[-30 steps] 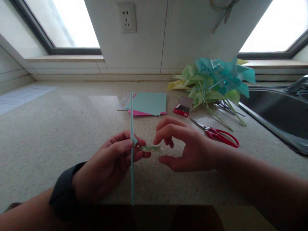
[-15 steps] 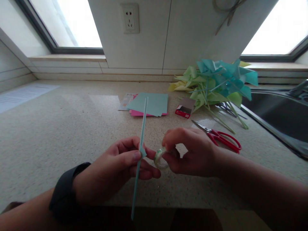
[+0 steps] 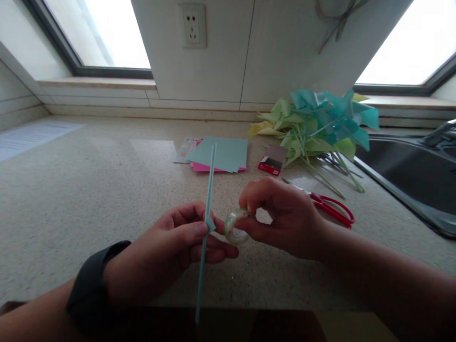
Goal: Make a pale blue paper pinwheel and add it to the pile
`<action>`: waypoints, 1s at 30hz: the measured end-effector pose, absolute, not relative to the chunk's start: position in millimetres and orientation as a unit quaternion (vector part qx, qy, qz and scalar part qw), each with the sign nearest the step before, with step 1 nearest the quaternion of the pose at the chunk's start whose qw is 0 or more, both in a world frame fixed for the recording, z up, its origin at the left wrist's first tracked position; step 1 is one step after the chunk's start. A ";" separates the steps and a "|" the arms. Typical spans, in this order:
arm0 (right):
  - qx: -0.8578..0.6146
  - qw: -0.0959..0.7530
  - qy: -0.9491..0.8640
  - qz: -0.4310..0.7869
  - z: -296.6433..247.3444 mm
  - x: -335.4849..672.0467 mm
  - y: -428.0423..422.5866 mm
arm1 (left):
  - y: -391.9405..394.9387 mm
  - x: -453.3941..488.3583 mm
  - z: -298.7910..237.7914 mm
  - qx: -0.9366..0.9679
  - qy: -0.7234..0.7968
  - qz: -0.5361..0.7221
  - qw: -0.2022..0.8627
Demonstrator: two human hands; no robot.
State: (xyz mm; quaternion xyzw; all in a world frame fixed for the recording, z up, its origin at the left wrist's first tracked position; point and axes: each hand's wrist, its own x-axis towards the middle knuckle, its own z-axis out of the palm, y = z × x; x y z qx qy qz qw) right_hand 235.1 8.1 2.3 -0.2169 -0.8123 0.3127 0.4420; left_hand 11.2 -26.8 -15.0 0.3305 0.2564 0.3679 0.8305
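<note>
My left hand (image 3: pixel 183 232) pinches a thin, pale blue paper stick (image 3: pixel 210 185) between thumb and fingers, holding it almost upright. At the pinch, a small blue paper tab (image 3: pixel 211 224) juts out to the right of the stick. My right hand (image 3: pixel 281 216) is closed on a roll of clear tape (image 3: pixel 231 229) with green marks, gripping its upper right rim. The roll is right beside the left fingertips; whether they touch it, I cannot tell. Red-handled scissors (image 3: pixel 331 209) lie behind the right hand, their blades partly hidden by it.
Blue and pink paper sheets (image 3: pixel 228 152) lie stacked at the counter's middle, beside a small red box (image 3: pixel 272 161). Several folded paper pinwheels (image 3: pixel 331 118) on sticks are heaped at the back right, near a metal sink (image 3: pixel 409 166). A printed sheet (image 3: pixel 35 135) lies far left.
My right hand has turned the tape roll so its ring faces the camera more, and raised it slightly. My left hand keeps its pinch on the stick. The view has shifted slightly.
</note>
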 end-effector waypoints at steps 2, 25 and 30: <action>-0.234 0.446 -0.795 0.338 2.4 233.5 7.0 | -26.4 11.9 -13.0 0.334 0.258 0.360 0.832; -0.266 0.442 -0.761 0.394 6.8 233.8 8.3 | -28.8 13.8 -9.4 0.328 0.267 0.387 0.819; -0.267 0.444 -0.772 0.369 5.2 234.5 9.1 | -28.3 14.4 -8.2 0.328 0.283 0.387 0.814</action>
